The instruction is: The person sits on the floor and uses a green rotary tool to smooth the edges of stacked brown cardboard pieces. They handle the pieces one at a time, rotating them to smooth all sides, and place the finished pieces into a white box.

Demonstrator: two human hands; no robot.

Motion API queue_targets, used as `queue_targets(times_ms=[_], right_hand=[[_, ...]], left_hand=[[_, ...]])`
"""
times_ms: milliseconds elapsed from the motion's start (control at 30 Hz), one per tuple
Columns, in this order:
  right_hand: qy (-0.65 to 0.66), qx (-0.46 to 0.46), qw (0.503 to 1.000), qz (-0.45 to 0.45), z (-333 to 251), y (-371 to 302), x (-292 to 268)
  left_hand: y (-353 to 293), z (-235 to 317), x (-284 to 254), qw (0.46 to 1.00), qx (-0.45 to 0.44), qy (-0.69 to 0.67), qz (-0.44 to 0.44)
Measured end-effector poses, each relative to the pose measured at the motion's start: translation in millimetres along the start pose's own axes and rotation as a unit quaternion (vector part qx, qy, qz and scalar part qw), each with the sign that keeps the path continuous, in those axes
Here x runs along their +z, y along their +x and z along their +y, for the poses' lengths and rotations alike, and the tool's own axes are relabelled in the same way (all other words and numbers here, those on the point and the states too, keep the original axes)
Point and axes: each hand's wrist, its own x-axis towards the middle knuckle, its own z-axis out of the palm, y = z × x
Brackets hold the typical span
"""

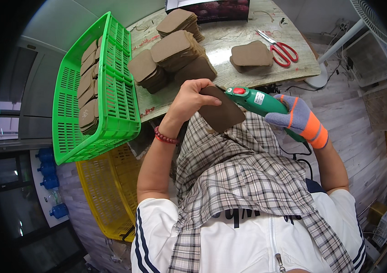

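My bare left hand [192, 101] pinches a brown fabric piece [220, 111] with rounded corners by its upper edge, above my lap. In a grey and orange work glove, my right hand [297, 117] is wrapped round a green corded power tool [259, 101] with a red button. The tool's tip points left and meets or nearly meets the piece's top edge; I cannot tell which. Beyond my hands, a small stack of similar brown pieces [251, 54] lies on the table [223, 38], beside red-handled scissors [282, 51]. More brown stacks [175, 50] stand to the left.
A green plastic basket [119, 86] holding brown stacks stands left of the table, above a yellow crate [107, 191]. A dark printed box [216, 11] sits at the table's back. At right are a fan [371, 18] and the tool's black cord [309, 159].
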Motion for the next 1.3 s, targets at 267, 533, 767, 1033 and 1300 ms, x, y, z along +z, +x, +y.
queue_targets(times_ms=[267, 533, 767, 1033, 1300], right_hand=[[0.077, -0.006, 0.997, 0.025, 5, 5, 4], [0.122, -0.022, 0.976, 0.181, 22, -31, -29], [0.106, -0.027, 0.973, 0.204, 27, -35, -35], [0.123, -0.005, 0.973, 0.197, 46, -27, -21], [0.108, -0.004, 0.981, 0.164, 49, -11, -6]], left_hand=[[15, -22, 10, 0.998, -0.053, 0.023, 0.004], [80, -20, 14, 0.96, 0.063, -0.208, 0.179], [155, -33, 39, 0.949, 0.046, 0.046, 0.309], [50, -57, 0, 0.699, 0.195, 0.431, 0.537], [54, -99, -68, 0.864, 0.069, 0.145, 0.477]])
